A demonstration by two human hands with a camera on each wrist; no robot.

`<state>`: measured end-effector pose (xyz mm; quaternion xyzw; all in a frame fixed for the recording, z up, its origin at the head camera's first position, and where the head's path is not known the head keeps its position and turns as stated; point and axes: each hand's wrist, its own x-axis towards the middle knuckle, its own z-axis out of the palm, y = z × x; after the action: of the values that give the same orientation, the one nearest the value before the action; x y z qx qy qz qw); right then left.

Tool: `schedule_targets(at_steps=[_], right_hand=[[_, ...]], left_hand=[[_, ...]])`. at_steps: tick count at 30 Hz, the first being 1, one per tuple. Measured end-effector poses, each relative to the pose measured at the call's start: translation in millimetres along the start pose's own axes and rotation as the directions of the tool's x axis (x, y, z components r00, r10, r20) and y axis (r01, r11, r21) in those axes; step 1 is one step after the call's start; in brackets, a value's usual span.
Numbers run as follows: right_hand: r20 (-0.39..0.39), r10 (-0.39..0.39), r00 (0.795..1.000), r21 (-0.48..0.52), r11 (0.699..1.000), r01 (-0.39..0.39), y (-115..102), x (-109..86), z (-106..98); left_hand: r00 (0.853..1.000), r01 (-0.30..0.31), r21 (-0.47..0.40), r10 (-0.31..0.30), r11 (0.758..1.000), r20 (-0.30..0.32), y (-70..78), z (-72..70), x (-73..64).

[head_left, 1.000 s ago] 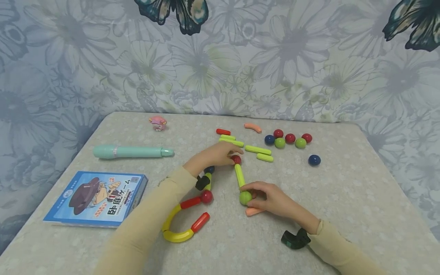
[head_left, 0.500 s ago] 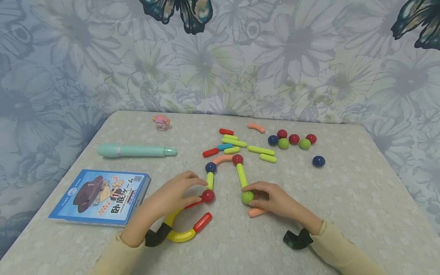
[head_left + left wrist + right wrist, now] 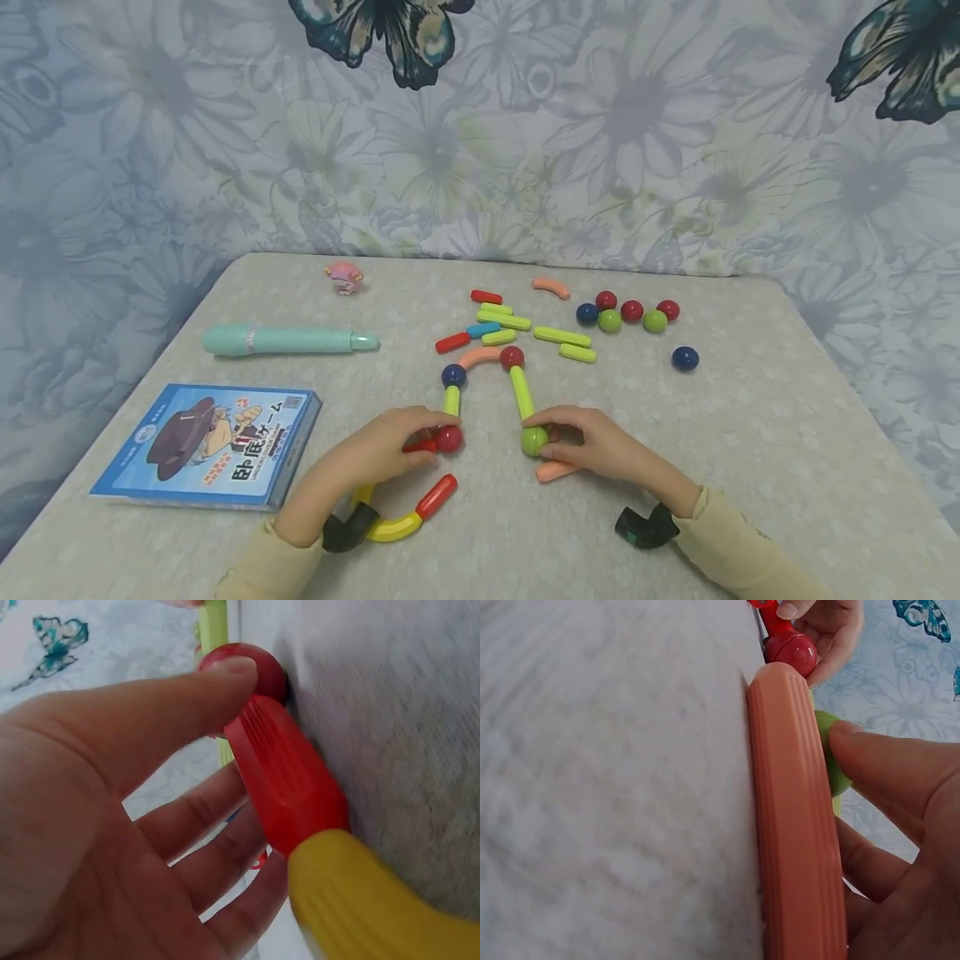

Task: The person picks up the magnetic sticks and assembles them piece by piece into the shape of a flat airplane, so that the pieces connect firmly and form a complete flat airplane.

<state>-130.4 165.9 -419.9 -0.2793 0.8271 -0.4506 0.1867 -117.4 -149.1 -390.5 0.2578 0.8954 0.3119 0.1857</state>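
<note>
My left hand (image 3: 378, 446) pinches a red ball (image 3: 449, 439) between thumb and fingers; the left wrist view shows the thumb tip on it. A red rod (image 3: 289, 776) runs from that ball into a yellow curved rod (image 3: 367, 896). My right hand (image 3: 596, 440) grips a green ball (image 3: 534, 442) by its right side. Beside that hand lies a straight-looking orange rod (image 3: 795, 810). From the green ball a lime rod (image 3: 521, 396) leads to another red ball (image 3: 512, 357), then an orange curved rod (image 3: 480, 357), a blue ball (image 3: 453, 376) and a short lime rod (image 3: 452, 402).
Loose lime rods (image 3: 562, 337), red rods (image 3: 452, 342) and a blue rod (image 3: 482, 330) lie behind the chain. Several balls (image 3: 632, 312) cluster at back right; a blue ball (image 3: 685, 359) sits apart. Leftward are a blue box (image 3: 206, 446), a mint tube (image 3: 288, 341) and a pink figurine (image 3: 345, 277).
My left hand has come back from the far red ball toward me and to the left, and now holds the near red ball. The right hand stays at the green ball.
</note>
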Motion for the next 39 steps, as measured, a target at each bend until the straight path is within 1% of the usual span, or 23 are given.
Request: schedule_targets(at_steps=[4, 6, 8, 9, 10, 11, 13, 14, 15, 16, 19, 22, 24, 26, 28, 30, 31, 32, 34, 35, 37, 39], right_hand=[[0.023, -0.01, 1.0, -0.013, 1.0, 0.01, 0, -0.6, -2], [0.007, -0.033, 0.999, -0.059, 0.998, 0.033, 0, 0.2, -9], [-0.066, -0.057, 0.996, -0.137, 0.989, 0.047, 1, 2.6, -21], [-0.127, -0.062, 0.99, -0.189, 0.981, 0.037, 2, 4.6, -28], [-0.198, -0.066, 0.978, -0.247, 0.969, 0.015, 4, 8.1, -36], [-0.272, -0.061, 0.961, -0.299, 0.954, -0.024, 6, 12.1, -44], [-0.396, -0.023, 0.918, -0.357, 0.925, -0.13, 12, 21.3, -58], [-0.432, 0.004, 0.902, -0.37, 0.911, -0.182, 15, 26.0, -64], [-0.454, 0.039, 0.89, -0.374, 0.898, -0.23, 18, 30.5, -68], [-0.458, 0.074, 0.886, -0.374, 0.888, -0.268, 20, 34.9, -71], [-0.431, 0.172, 0.886, -0.357, 0.869, -0.343, 24, 45.3, -74], [-0.42, 0.209, 0.883, -0.353, 0.859, -0.371, 25, 51.4, -72], [-0.422, 0.194, 0.886, -0.375, 0.852, -0.365, 25, 53.3, -70], [-0.415, 0.162, 0.895, -0.416, 0.841, -0.345, 27, 52.5, -70], [-0.406, 0.133, 0.904, -0.456, 0.828, -0.326, 27, 49.9, -70], [-0.404, 0.103, 0.909, -0.483, 0.82, -0.308, 24, 45.1, -69], [-0.412, 0.095, 0.906, -0.479, 0.824, -0.303, 20, 41.6, -67], [-0.421, 0.081, 0.904, -0.464, 0.837, -0.291, 14, 37.4, -64], [-0.423, 0.042, 0.905, -0.419, 0.877, -0.237, 0, 28.9, -53], [-0.413, 0.019, 0.911, -0.393, 0.898, -0.197, -8, 24.6, -45], [-0.364, -0.017, 0.931, -0.325, 0.939, -0.11, -23, 16.9, -26], [-0.294, -0.051, 0.954, -0.271, 0.962, -0.033, -34, 12.5, -8]], left_hand=[[1.0, -0.013, -0.011, 0.013, 1.0, -0.006, -1.1, 2.6, -0.6], [1.0, -0.018, -0.013, 0.018, 1.0, -0.011, -1.8, 2.9, -0.4], [1.0, -0.022, -0.017, 0.022, 1.0, -0.012, -2.2, 2.8, -0.4], [1.0, -0.021, -0.017, 0.021, 1.0, -0.012, -2.2, 2.9, -0.1], [1.0, -0.02, -0.019, 0.019, 1.0, -0.014, -2.7, 2.8, -0.7], [1.0, -0.017, -0.021, 0.017, 1.0, -0.014, -3.1, 2.8, -1.2], [1.0, -0.014, -0.025, 0.014, 1.0, -0.015, -3.9, 2.9, -1.9], [1.0, -0.013, -0.032, 0.013, 0.999, -0.016, -4.2, 3.0, -2.0], [1.0, -0.013, -0.037, 0.012, 0.999, -0.016, -4.4, 2.8, -2.5], [1.0, -0.011, -0.044, 0.01, 0.999, -0.017, -4.7, 2.6, -3.0], [1.0, 0.003, -0.056, -0.004, 0.998, -0.028, -5.9, 1.4, -5.2], [0.999, 0.018, -0.048, -0.02, 0.999, -0.044, -6.9, 0.0, -7.2], [0.998, 0.03, -0.038, -0.032, 0.999, -0.051, -7.1, -1.0, -8.3], [0.998, 0.044, -0.031, -0.046, 0.999, -0.054, -6.6, -1.2, -7.3], [0.996, 0.061, -0.021, -0.062, 0.998, -0.059, -6.4, -1.0, -6.2], [0.996, 0.069, -0.011, -0.07, 0.998, -0.063, -6.1, -1.1, -5.4], [0.995, 0.071, -0.007, -0.071, 0.997, -0.069, -6.0, -0.9, -5.0], [0.995, 0.069, -0.003, -0.069, 0.998, -0.072, -5.9, -0.8, -4.9], [0.995, 0.068, 0.003, -0.067, 0.998, -0.078, -5.6, -0.3, -5.1], [0.995, 0.066, 0.003, -0.065, 0.998, -0.08, -5.3, -0.2, -5.5], [0.995, 0.065, 0.003, -0.065, 0.998, -0.082, -5.3, 0.5, -6.5], [0.994, 0.066, 0.004, -0.065, 0.998, -0.085, -5.6, 1.3, -7.6]])
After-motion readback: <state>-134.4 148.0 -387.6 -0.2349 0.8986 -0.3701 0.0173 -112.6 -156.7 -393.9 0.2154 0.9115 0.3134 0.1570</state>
